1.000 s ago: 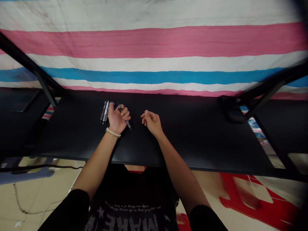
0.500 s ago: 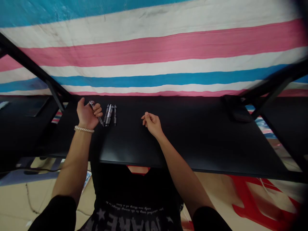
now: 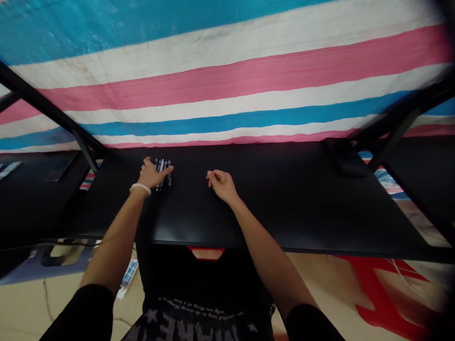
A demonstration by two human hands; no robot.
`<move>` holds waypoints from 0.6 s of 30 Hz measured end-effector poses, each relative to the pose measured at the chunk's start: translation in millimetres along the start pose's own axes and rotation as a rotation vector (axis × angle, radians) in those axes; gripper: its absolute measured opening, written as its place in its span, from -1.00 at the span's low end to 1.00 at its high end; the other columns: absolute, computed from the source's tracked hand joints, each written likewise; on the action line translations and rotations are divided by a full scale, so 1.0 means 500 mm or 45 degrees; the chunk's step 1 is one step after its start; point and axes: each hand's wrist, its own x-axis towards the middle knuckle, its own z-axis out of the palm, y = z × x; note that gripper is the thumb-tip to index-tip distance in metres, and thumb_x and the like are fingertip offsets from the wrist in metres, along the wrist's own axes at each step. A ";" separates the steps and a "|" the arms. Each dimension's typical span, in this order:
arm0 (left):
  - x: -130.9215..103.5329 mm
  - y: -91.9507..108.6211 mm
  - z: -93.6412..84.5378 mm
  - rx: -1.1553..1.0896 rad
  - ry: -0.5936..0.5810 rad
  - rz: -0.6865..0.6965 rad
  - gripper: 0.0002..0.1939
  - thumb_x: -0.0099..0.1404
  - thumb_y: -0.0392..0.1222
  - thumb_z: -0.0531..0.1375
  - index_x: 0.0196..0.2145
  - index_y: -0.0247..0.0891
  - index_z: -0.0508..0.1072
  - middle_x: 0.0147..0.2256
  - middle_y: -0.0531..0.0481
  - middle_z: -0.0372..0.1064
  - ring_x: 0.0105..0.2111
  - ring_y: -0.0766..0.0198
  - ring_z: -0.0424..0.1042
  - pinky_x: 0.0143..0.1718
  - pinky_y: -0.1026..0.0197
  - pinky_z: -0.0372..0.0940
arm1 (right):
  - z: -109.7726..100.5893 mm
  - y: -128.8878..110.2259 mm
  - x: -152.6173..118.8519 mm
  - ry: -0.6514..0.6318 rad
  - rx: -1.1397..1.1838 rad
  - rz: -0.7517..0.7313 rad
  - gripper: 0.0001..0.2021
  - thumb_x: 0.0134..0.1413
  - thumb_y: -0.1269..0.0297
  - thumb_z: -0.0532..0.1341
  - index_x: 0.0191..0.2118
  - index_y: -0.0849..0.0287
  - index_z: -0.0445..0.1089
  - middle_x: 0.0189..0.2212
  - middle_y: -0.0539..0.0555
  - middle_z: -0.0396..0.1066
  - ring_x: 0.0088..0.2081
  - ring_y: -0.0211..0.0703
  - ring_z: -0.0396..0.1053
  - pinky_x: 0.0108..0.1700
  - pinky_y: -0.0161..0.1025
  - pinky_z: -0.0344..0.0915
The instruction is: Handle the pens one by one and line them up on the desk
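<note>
Several grey and black pens lie side by side on the black table, towards its far left. My left hand, with a bead bracelet at the wrist, lies palm down over the left part of the row and touches the pens. Whether a pen is still gripped under it is hidden. My right hand rests on the table to the right of the pens, apart from them, with its fingers curled in and nothing in them.
A striped pink, white and blue cloth hangs behind the table. Black frame bars slant at both sides. A dark object sits at the far right of the table. A red stool stands below right.
My left hand carried one pen from the right of the row to its left, then came down onto the row. The right hand has stayed in place. The camera tilted a little.
</note>
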 end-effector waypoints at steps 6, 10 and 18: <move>-0.039 0.088 0.068 0.336 -0.094 0.107 -0.04 0.13 -0.18 0.36 0.32 -0.60 -0.03 0.06 -0.62 0.33 0.07 -0.30 0.43 0.11 -0.15 0.26 | 0.002 0.002 0.001 0.011 -0.032 -0.019 -0.60 0.23 -0.06 0.14 -0.48 0.12 0.36 -0.61 0.00 0.41 -0.59 -0.26 0.28 -0.47 -0.29 0.17; -0.050 0.132 0.104 0.199 -0.186 0.201 -0.52 0.10 -0.30 0.32 -0.02 -0.44 0.36 -0.20 -0.39 0.47 -0.17 -0.17 0.52 -0.11 -0.07 0.35 | 0.000 0.005 0.001 0.007 0.008 -0.039 -0.66 0.19 0.01 0.17 -0.48 0.13 0.35 -0.62 -0.02 0.37 -0.59 -0.27 0.27 -0.47 -0.28 0.17; -0.111 0.202 0.157 -0.824 0.077 0.594 -0.88 0.23 -0.27 0.23 -0.26 -0.21 0.37 -0.38 0.00 0.41 -0.42 0.26 0.41 -0.31 0.18 0.35 | 0.002 0.011 -0.007 -0.086 0.024 -0.320 -0.29 -0.14 0.23 0.39 0.19 0.11 0.22 -0.01 0.18 0.46 -0.04 0.00 0.45 -0.13 -0.10 0.44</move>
